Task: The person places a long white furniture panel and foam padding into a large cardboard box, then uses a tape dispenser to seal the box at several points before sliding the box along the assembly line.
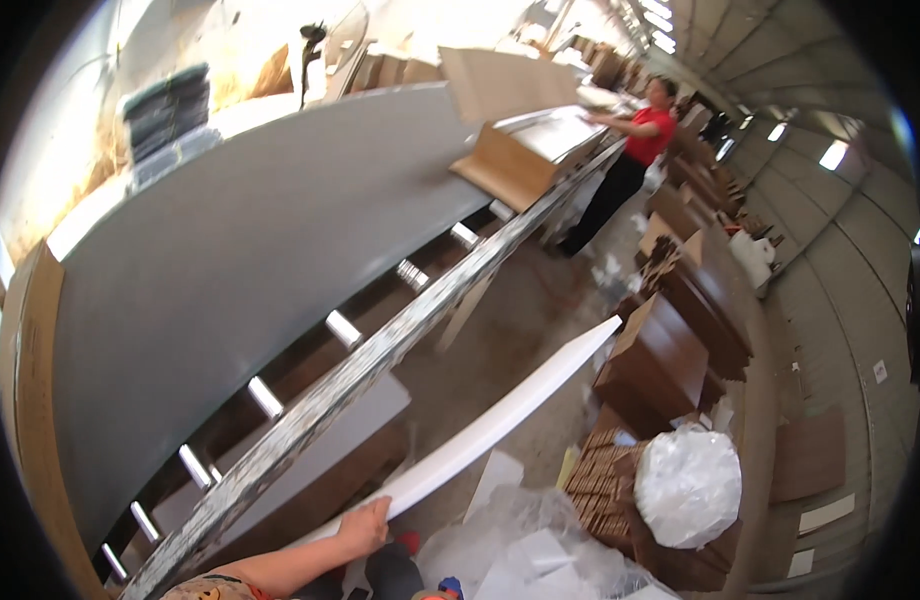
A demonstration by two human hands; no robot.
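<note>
Stacked along the right side, a row of brown cardboard boxes (680, 330) is seen, with a crinkled clear plastic bag (688, 485) dumped on the near ones and small white label squares (880, 371) stuck on the grey wall. A long white foam strip (500, 425) is clamped at its near end by the left hand (365, 525); its long axis is pointed up-right, over the dirty floor beside the roller conveyor (380, 350). The right hand isn't seen at all.
</note>
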